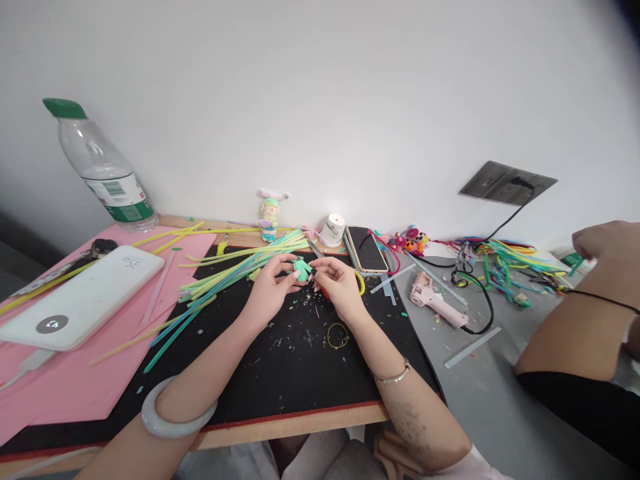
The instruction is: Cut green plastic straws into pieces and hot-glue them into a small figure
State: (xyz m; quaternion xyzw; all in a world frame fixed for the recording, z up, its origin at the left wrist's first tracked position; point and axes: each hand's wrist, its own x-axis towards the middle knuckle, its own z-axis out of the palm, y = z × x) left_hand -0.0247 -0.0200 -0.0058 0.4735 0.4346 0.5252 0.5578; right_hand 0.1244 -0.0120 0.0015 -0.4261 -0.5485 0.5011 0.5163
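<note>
My left hand [273,288] pinches a small mint-green fuzzy piece [301,269], apparently bent pipe cleaner, above the black mat [295,373]. On its right side, the fingertips of my right hand [339,283] are closed at the same piece. Scissors [361,283] with a yellow and red handle lie behind and under my right hand, partly hidden by it. Left of my hands spreads a bundle of yellow, green and blue pipe cleaners [210,287]. A small pipe-cleaner doll [270,217] stands against the wall behind them.
A white power bank [95,293] lies on pink sheets at left, near a plastic bottle [113,170]. A paper cup [333,230] and phone [367,250] sit behind my right hand. Farther right are a pink glue gun [437,300], glue sticks [473,348] and another person's arm [580,320].
</note>
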